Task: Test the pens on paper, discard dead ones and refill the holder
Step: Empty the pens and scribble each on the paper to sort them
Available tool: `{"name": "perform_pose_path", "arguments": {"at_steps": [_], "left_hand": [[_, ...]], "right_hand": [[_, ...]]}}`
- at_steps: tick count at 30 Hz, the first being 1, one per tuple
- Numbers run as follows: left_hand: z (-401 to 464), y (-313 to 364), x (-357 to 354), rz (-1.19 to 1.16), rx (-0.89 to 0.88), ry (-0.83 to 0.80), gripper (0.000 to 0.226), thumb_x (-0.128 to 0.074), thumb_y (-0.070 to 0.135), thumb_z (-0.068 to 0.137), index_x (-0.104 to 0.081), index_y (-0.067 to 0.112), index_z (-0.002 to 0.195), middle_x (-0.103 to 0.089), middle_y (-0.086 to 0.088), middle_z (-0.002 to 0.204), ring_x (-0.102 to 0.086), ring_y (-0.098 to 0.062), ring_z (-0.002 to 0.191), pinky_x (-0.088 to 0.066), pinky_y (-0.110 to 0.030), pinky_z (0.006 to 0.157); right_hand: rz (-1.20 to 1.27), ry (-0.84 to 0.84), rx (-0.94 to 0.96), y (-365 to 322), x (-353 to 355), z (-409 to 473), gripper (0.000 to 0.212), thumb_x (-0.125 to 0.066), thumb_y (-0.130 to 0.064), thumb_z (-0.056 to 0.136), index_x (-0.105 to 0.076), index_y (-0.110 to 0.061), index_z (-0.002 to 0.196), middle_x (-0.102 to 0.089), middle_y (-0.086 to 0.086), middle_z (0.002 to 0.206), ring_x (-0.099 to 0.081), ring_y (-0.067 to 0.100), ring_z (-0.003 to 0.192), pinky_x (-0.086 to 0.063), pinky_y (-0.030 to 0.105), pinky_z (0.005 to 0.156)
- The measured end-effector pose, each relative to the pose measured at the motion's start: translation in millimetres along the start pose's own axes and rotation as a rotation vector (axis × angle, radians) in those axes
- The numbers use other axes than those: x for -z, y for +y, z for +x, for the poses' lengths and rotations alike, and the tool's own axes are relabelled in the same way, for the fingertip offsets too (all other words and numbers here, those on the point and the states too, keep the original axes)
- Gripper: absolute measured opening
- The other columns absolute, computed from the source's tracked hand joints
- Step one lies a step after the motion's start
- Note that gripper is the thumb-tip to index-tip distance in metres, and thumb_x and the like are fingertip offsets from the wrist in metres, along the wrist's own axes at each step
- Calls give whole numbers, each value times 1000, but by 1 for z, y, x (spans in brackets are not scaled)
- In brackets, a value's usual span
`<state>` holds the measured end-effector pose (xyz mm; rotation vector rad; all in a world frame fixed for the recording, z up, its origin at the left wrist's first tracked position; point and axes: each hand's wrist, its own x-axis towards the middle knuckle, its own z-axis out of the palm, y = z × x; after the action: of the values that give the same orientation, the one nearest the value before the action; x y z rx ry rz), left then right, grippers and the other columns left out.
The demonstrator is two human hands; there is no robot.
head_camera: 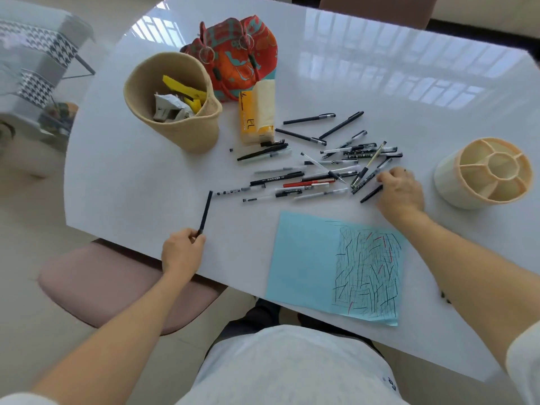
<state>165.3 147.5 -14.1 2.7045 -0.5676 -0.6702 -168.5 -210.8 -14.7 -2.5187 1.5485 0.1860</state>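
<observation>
On the table I count one blue paper [304, 258], one divided pen holder [483, 173], one woven basket [175, 124], one tissue pack [257, 112], one colourful bag [242, 54], and roughly twenty-five pens [309, 171].

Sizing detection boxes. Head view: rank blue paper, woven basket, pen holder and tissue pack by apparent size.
Largest to smallest, as they appear:
1. blue paper, though it lies nearest the camera
2. woven basket
3. pen holder, close to the basket; wide-angle edge distortion makes that gap unsure
4. tissue pack

Glossy white table [380, 83], woven basket [187, 133], matt blue paper [304, 258], plastic holder [450, 182].
</observation>
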Motion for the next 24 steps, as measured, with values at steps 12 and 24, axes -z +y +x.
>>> {"name": "perform_pose_path", "arguments": {"at_steps": [12, 24], "left_hand": [[11, 11, 1, 66, -19, 92, 38, -71, 36, 85, -53, 23, 116, -56, -4, 107, -51, -26, 104, -42, -38, 74], [-72, 164, -68, -96, -715, -661, 32, -56, 38, 97, -58, 36, 129, -65, 18, 104, -61, -2, 84, -51, -26, 80]], "right_hand": [[155, 169, 188, -4, 13, -41, 20, -66, -2, 81, -73, -4, 100, -63, 10, 90, -58, 36, 71, -47, 41, 74], [1451, -134, -308, -70, 3, -149, 12, -62, 2, 96, -68, -5, 90, -73, 10, 72, -72, 23, 66, -62, 32, 65]]}}
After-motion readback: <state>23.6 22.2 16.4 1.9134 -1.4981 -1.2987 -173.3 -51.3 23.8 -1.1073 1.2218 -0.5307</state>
